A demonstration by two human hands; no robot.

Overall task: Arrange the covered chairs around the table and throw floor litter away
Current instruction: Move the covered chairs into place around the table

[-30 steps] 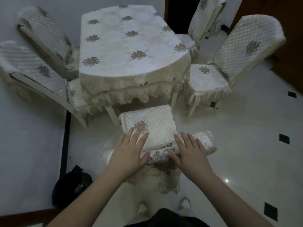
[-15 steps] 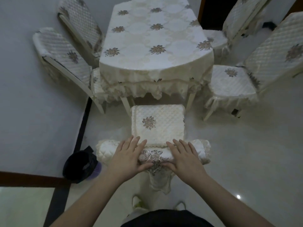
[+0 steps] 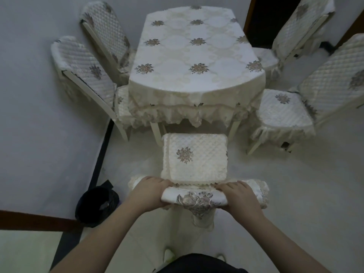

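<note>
A cream quilted covered chair (image 3: 195, 158) stands right in front of me, its seat facing the near end of the cloth-covered table (image 3: 195, 54). My left hand (image 3: 150, 193) and my right hand (image 3: 239, 198) are both closed around the top of its backrest (image 3: 197, 198), one at each end. Two covered chairs (image 3: 86, 71) stand along the table's left side, seats tucked under the cloth. Two more chairs (image 3: 283, 111) stand at the right, the nearer one angled away from the table.
A black bin with a dark liner (image 3: 97, 203) sits on the floor at my left, beside a dark floor strip (image 3: 100, 158). A dark doorway (image 3: 262, 18) opens behind the table at the right. White wall runs along the left. My feet show at the bottom edge.
My hands went from flat with spread fingers over the backrest to gripping its top edge. The view has shifted so the table and chair sit more centred.
</note>
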